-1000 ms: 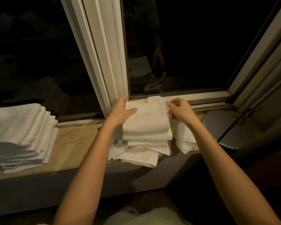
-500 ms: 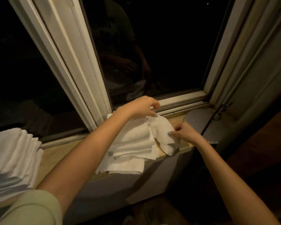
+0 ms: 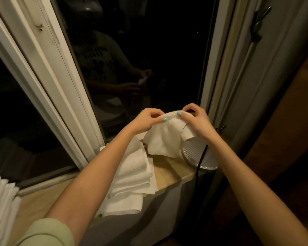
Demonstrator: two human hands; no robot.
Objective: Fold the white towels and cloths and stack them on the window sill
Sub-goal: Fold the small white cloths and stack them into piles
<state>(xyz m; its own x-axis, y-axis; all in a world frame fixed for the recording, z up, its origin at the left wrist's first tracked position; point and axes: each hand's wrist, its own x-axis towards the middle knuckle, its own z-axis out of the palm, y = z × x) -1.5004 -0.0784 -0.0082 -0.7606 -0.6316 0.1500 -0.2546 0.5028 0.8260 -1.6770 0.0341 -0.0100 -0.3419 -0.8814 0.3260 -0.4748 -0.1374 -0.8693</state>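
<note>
Small white terry cloth (image 3: 163, 141) is in the air above the beige stone window sill (image 3: 169, 172), not yet folded. The left hand (image 3: 147, 120) and right hand (image 3: 196, 119) both pinch its top edge, thumbs close together. Risk 1: with the pinch points that close, the cloth hangs bunched rather than flat, so a fold from this grip will likely come out skewed. The hands probably need to move to the corners first. Risk 2: its right flap hangs just beside the dark cord (image 3: 201, 157) and over the round ribbed grey disc (image 3: 203, 159). Lowering it there could snag the cord or drag the disc. Risk 3: the stack of folded white towels (image 3: 133, 167) on the sill is uneven, and its bottom layers overhang the front edge. One more piece set off-centre could tip it to the floor. A second pile of white towels (image 3: 0, 201) at far left looks out of the way.
</note>
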